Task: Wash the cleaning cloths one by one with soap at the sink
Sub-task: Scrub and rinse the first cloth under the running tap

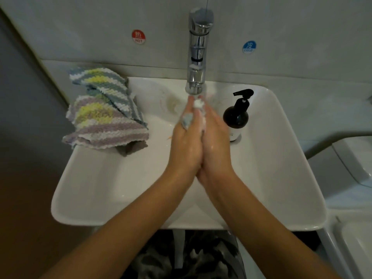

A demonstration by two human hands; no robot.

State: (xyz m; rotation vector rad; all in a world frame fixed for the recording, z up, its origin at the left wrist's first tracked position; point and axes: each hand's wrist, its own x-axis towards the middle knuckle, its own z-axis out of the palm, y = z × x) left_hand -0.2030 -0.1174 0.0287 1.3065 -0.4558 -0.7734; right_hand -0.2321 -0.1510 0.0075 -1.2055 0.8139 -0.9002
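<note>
1. The left hand [186, 141] and the right hand [216, 141] are pressed palm to palm over the white sink [90, 188], fingers straight and pointing toward the wall.
2. A small, soapy cleaning cloth [188, 119] is squeezed flat between the two palms. A blue-grey fold pokes out over the left hand's fingers, and a white tuft shows at the fingertips.
3. The fingertips sit just under the spout of the chrome tap [197, 57]. Whether water is running cannot be told for sure, though the area around the spout looks blurred.
4. A pile of striped cloths [104, 115], in yellow, lilac, blue and white, lies on the sink's back left corner, partly hanging over its rim, well apart from the hands.
5. A dark soap dispenser [237, 115] with a black pump stands upright on the sink's right side, just beside the right hand.
6. On the wall, a red "HOT" sticker [138, 36] sits left of the tap and a blue "COLD" sticker [249, 46] sits right of it.
</note>
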